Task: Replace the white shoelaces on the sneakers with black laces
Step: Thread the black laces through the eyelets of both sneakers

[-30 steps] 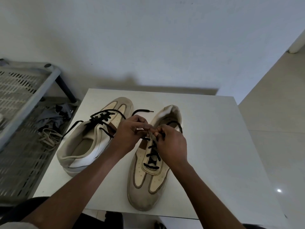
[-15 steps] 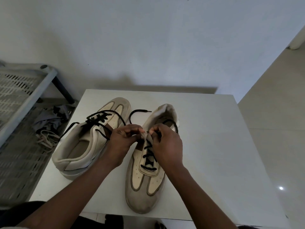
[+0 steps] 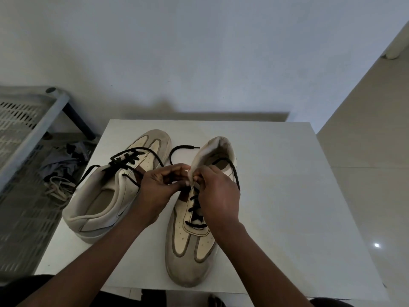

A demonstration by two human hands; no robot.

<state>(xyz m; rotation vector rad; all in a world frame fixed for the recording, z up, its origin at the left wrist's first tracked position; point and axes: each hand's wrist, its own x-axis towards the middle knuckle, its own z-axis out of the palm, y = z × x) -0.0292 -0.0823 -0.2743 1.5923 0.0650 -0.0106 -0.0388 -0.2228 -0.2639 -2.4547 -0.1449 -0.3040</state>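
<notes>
A white table (image 3: 276, 173) stands against a plain white wall (image 3: 199, 52) in dim light, with a grey slatted rack (image 3: 37, 134) at left and a pale tiled floor (image 3: 365, 151) at right.

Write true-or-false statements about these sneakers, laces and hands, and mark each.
The left sneaker and right sneaker stand on the white table. True.
Both toes point away from the person. False: the right sneaker's points toward them.
The left hand and right hand both pinch at the right sneaker's top. True.
The right sneaker carries white laces. False: a black lace.
Loose pale laces lie on the table. False: the pale laces lie on the rack beside it.
</notes>
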